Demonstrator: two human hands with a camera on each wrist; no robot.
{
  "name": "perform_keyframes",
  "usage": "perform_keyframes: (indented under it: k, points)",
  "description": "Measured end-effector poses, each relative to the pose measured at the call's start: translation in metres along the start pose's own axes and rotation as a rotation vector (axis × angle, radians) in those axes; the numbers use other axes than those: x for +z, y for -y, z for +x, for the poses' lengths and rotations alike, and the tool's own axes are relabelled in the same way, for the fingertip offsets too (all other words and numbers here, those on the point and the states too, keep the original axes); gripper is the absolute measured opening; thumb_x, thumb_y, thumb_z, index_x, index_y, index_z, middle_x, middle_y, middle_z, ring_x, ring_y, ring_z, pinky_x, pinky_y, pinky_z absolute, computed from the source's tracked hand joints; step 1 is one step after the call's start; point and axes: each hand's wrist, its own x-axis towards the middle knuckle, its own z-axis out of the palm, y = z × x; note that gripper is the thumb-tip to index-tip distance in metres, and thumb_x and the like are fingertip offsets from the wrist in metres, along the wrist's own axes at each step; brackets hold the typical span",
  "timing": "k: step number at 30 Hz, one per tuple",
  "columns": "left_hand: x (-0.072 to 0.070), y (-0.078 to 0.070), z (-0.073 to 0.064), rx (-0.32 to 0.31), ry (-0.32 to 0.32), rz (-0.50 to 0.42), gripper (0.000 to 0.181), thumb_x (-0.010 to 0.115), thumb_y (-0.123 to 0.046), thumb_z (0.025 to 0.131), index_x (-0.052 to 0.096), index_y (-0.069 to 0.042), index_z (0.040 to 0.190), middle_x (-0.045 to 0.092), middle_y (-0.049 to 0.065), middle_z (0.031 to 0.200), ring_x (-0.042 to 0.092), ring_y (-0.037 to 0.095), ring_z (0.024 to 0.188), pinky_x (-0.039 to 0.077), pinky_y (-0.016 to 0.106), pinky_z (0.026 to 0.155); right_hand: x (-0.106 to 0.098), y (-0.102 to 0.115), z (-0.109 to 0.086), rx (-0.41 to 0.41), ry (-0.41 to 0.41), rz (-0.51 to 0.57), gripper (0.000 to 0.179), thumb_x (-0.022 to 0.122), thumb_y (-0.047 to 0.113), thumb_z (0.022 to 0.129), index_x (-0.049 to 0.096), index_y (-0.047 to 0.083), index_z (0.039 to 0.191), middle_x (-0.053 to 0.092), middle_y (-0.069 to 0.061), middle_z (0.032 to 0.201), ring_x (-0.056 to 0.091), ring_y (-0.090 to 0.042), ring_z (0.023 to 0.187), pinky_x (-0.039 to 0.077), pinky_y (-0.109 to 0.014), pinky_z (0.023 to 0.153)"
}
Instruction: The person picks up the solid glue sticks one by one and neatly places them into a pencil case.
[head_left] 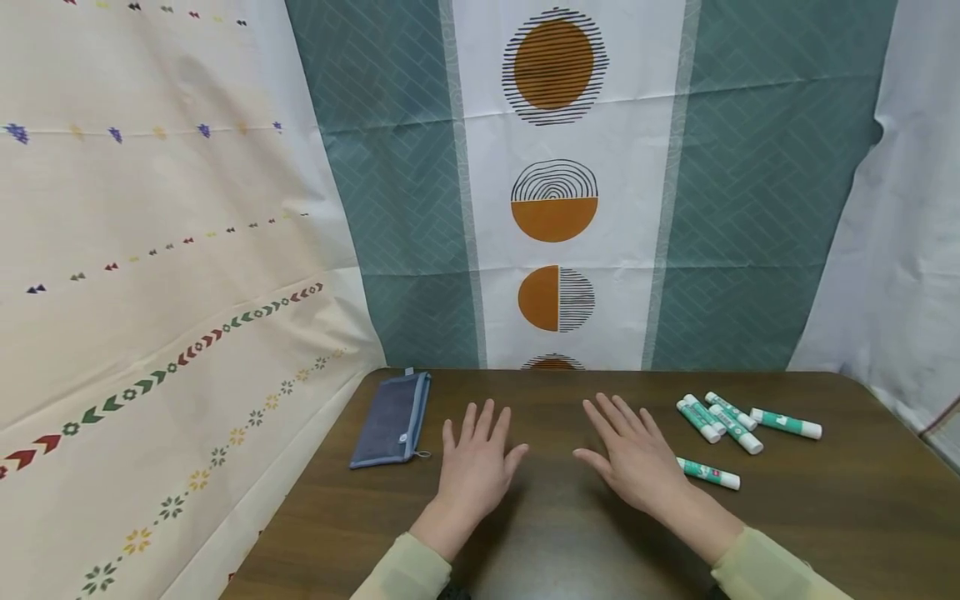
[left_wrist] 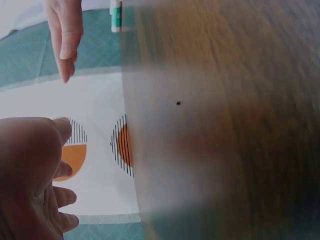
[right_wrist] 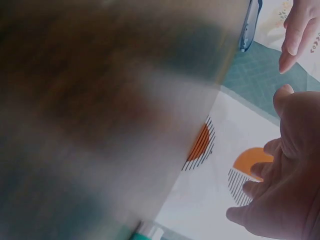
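My left hand (head_left: 476, 462) is held over the table with straight, spread fingers and nothing in it. To its left lies a dark blue zip pouch (head_left: 386, 421) with a lighter blue edge and a small zip pull. My right hand (head_left: 636, 458) is likewise spread, palm down and holding nothing. Just beside its wrist is a green and white glue stick (head_left: 708, 473), one end hidden behind the hand. Several more such sticks (head_left: 735, 427) lie in a loose cluster farther right. Both wrist views show the hands raised above the tabletop.
The dark wooden table (head_left: 555, 533) ends at a hanging curtain (head_left: 412, 208) with green panels and orange circles. A cream patterned cloth (head_left: 150, 333) hangs along the left side, and a white cloth (head_left: 900, 275) along the right.
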Motion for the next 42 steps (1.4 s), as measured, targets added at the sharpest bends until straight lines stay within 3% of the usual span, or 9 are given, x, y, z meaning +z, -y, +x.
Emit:
perform_keyframes:
  k: [29, 42]
  points:
    - [-0.001, 0.039, -0.01, -0.092, 0.015, 0.027, 0.07, 0.054, -0.058, 0.112, 0.049, -0.015, 0.167, 0.036, 0.016, 0.177, 0.026, 0.044, 0.165, 0.021, 0.077, 0.125, 0.016, 0.03, 0.034, -0.041, 0.089, 0.011, 0.078, 0.063, 0.055, 0.109, 0.045, 0.008, 0.168, 0.041, -0.021, 0.173, 0.035, -0.045, 0.161, 0.026, -0.073, 0.126]
    - [-0.008, 0.055, -0.009, -0.104, -0.009, 0.022, 0.068, 0.057, -0.054, 0.112, 0.051, -0.011, 0.165, 0.039, 0.019, 0.174, 0.029, 0.046, 0.163, 0.023, 0.079, 0.123, 0.022, 0.041, 0.05, -0.038, 0.132, 0.014, 0.081, 0.063, 0.057, 0.108, 0.042, 0.008, 0.17, 0.037, -0.02, 0.175, 0.031, -0.043, 0.163, 0.023, -0.07, 0.128]
